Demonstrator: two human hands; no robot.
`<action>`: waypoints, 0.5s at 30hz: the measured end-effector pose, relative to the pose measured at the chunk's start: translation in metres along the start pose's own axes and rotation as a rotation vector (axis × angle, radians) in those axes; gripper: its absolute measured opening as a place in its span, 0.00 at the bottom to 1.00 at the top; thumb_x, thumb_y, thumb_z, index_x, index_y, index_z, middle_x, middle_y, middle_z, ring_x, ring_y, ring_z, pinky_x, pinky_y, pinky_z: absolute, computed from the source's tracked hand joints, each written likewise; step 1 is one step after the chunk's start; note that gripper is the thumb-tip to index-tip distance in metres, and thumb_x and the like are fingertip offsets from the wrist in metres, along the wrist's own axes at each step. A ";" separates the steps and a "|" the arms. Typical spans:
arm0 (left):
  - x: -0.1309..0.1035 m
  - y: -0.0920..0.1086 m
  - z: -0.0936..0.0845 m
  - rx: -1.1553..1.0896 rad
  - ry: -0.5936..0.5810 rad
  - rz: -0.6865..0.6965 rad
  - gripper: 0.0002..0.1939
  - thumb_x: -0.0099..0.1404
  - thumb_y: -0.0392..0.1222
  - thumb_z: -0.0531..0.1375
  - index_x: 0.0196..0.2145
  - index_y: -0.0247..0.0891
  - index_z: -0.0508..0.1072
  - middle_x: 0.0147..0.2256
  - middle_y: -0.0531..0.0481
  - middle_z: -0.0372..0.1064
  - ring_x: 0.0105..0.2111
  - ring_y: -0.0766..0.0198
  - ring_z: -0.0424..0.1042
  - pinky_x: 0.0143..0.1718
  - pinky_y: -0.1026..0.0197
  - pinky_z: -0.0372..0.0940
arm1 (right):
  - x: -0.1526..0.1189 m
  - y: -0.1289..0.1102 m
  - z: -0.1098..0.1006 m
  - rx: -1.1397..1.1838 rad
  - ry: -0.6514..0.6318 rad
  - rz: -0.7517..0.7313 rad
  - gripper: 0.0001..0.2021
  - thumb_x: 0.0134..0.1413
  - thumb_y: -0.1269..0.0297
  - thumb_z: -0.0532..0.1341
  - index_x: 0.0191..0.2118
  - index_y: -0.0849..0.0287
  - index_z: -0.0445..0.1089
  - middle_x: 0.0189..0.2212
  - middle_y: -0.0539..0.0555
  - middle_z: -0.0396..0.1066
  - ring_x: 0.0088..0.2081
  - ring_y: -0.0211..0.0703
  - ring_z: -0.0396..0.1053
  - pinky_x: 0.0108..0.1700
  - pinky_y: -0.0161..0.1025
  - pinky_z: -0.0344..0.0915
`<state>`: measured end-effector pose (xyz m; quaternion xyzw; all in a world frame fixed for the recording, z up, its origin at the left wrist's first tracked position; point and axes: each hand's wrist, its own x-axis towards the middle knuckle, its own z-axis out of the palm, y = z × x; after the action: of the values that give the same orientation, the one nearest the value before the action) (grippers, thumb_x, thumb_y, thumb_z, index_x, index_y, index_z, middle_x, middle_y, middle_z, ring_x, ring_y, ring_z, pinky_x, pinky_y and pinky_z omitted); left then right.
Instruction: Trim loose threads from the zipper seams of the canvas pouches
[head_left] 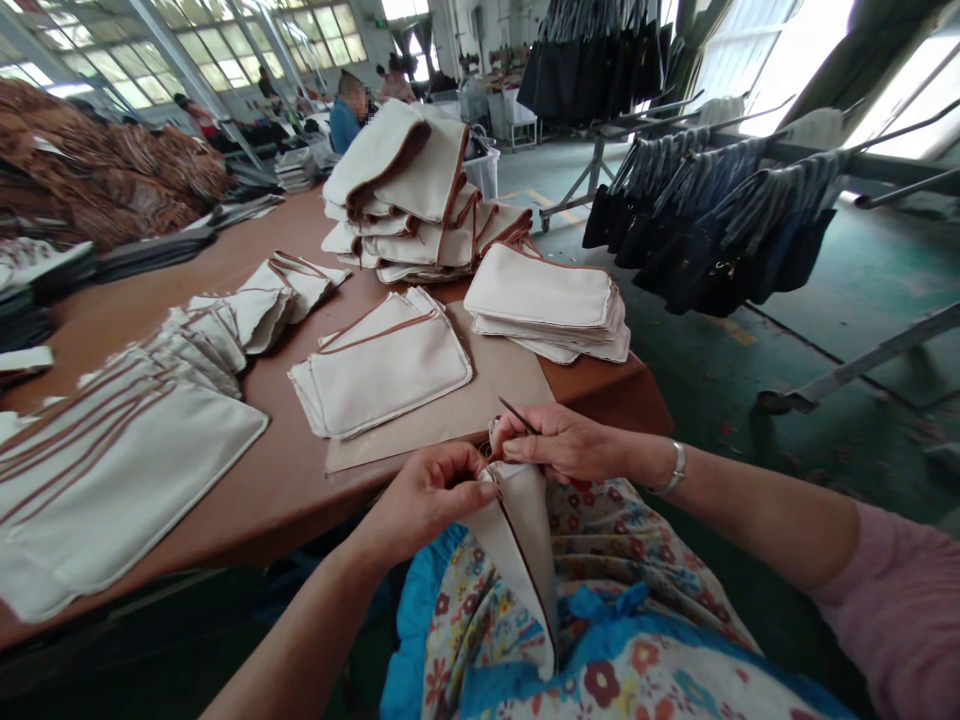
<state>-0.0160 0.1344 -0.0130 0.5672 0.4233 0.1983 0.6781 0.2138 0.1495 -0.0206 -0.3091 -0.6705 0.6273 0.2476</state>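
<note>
Above my lap, my left hand [442, 490] pinches the top corner of an off-white fabric piece [525, 530] with brown edging. The piece hangs down folded, its narrow end resting against a floral apron [600, 660]. My right hand [559, 443] is closed around a thin dark pointed tool [517, 415], whose tip sticks out up and to the left; its exact kind is unclear. The fingers of both hands almost meet at the corner of the piece, where fine threads seem to show.
On the brown table [300, 500] lie a small stack of off-white pieces [390, 370], a neat stack [547, 300], a tall pile [420, 200] and a fanned row [150, 450]. Brown bundles [97, 170] are heaped far left. Dark bags [712, 220] hang from a wheeled rack at right. People sit behind.
</note>
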 end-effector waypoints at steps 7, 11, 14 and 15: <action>-0.001 0.000 0.001 0.004 0.055 -0.009 0.13 0.61 0.47 0.64 0.31 0.32 0.71 0.27 0.53 0.63 0.26 0.70 0.59 0.30 0.66 0.55 | -0.002 0.005 0.004 -0.580 0.152 -0.310 0.03 0.54 0.71 0.58 0.36 0.62 0.64 0.31 0.51 0.66 0.32 0.36 0.61 0.37 0.34 0.59; 0.000 0.003 0.008 0.096 0.082 -0.005 0.14 0.61 0.48 0.62 0.30 0.32 0.71 0.27 0.52 0.64 0.26 0.69 0.59 0.28 0.67 0.56 | -0.002 0.009 0.012 -0.891 0.164 -0.377 0.04 0.59 0.70 0.53 0.36 0.63 0.64 0.32 0.55 0.67 0.32 0.40 0.62 0.36 0.36 0.58; 0.001 0.006 0.013 0.103 0.094 -0.013 0.12 0.60 0.46 0.62 0.29 0.32 0.70 0.26 0.52 0.64 0.25 0.69 0.59 0.26 0.68 0.55 | -0.002 0.011 0.017 -1.112 0.125 -0.428 0.08 0.61 0.68 0.51 0.36 0.64 0.65 0.33 0.58 0.67 0.35 0.43 0.63 0.35 0.38 0.57; 0.001 0.007 0.015 0.093 0.094 -0.010 0.12 0.59 0.45 0.63 0.29 0.32 0.70 0.26 0.52 0.65 0.24 0.69 0.60 0.26 0.68 0.56 | -0.001 0.012 0.019 -1.166 0.111 -0.444 0.08 0.61 0.68 0.51 0.36 0.64 0.65 0.33 0.59 0.67 0.35 0.44 0.63 0.34 0.38 0.57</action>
<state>-0.0023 0.1282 -0.0072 0.5860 0.4662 0.2014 0.6315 0.2020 0.1357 -0.0337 -0.2785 -0.9370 0.0747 0.1970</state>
